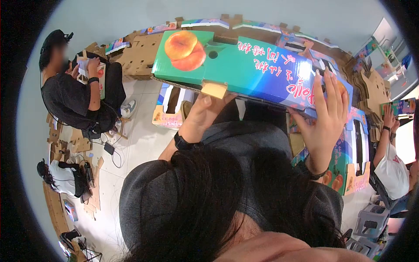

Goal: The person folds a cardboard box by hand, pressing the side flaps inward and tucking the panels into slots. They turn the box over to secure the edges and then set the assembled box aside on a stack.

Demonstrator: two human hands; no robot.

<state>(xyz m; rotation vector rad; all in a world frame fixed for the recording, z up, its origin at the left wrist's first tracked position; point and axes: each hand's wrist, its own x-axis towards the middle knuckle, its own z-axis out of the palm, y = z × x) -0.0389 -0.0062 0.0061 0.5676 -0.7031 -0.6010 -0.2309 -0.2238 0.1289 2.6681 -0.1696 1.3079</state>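
A printed peach carton (pixel 244 70), green at the left and blue at the right, is held across in front of my body. Two peaches and red lettering are printed on its upper face. My left hand (pixel 200 115) grips the near edge from below, its thumb beside a small tan cardboard flap (pixel 214 90) and its other fingers mostly hidden under the carton. Over the right end lies my right hand (pixel 326 109), fingers stretched across the printed face and thumb at the near edge.
Another carton with handle slots (pixel 355 153) stands at my right, and one (pixel 170 107) on the floor at left. Flattened cardboard (pixel 142 54) and more cartons line the wall. People work at left (pixel 72 83) and right (pixel 393 170). Grey stools (pixel 372 220) stand at lower right.
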